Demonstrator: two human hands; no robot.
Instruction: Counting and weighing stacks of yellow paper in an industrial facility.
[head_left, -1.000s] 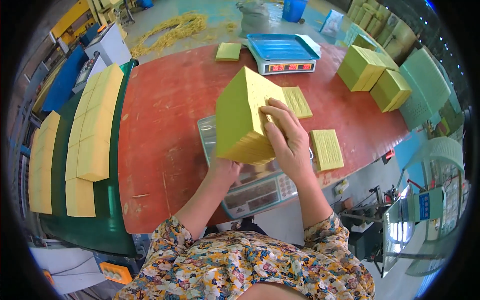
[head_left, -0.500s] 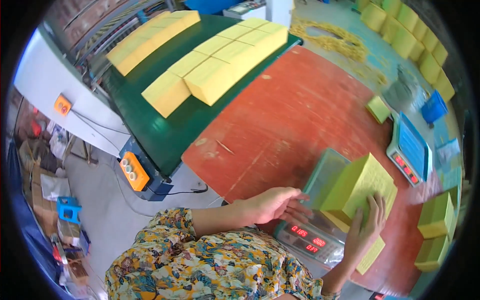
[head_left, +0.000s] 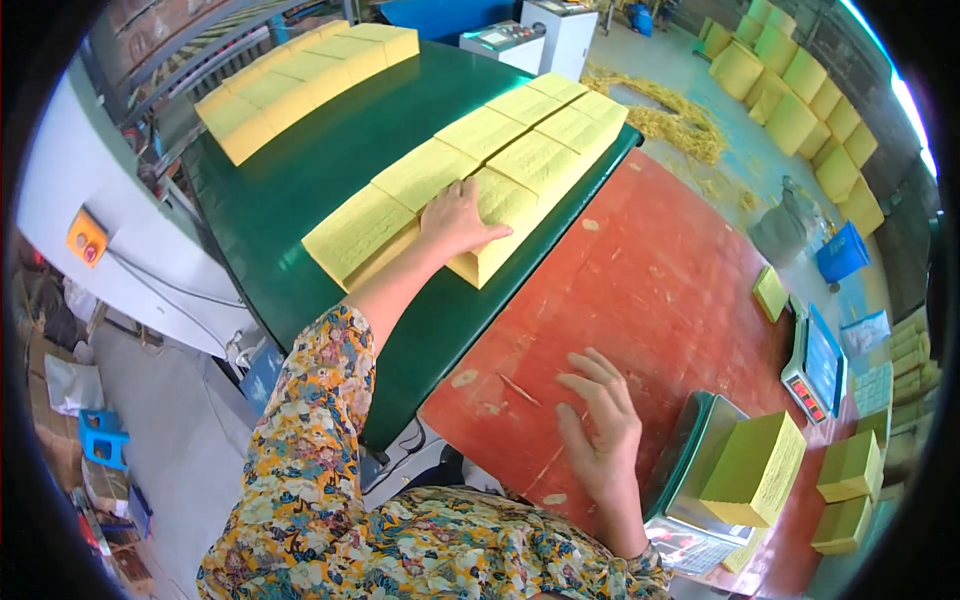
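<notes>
My left hand (head_left: 455,220) reaches out over the green table (head_left: 300,190) and lies flat on the near end of a row of yellow paper stacks (head_left: 500,165), fingers spread on top of the closest stack. My right hand (head_left: 600,425) hovers open and holds nothing above the red table (head_left: 650,270), just left of a green-rimmed weighing scale (head_left: 690,445). A thick yellow paper stack (head_left: 755,470) sits tilted on that scale, apart from both hands.
A second row of yellow stacks (head_left: 300,70) lies along the green table's far side. A blue-topped scale (head_left: 820,365), a small yellow pad (head_left: 770,292) and more stacks (head_left: 850,465) sit at right. An orange button box (head_left: 87,238) hangs on the left machine.
My right hand has let go of the stack on the scale and drawn back over the red table. My left hand has moved from the scale out to the stacks on the green table.
</notes>
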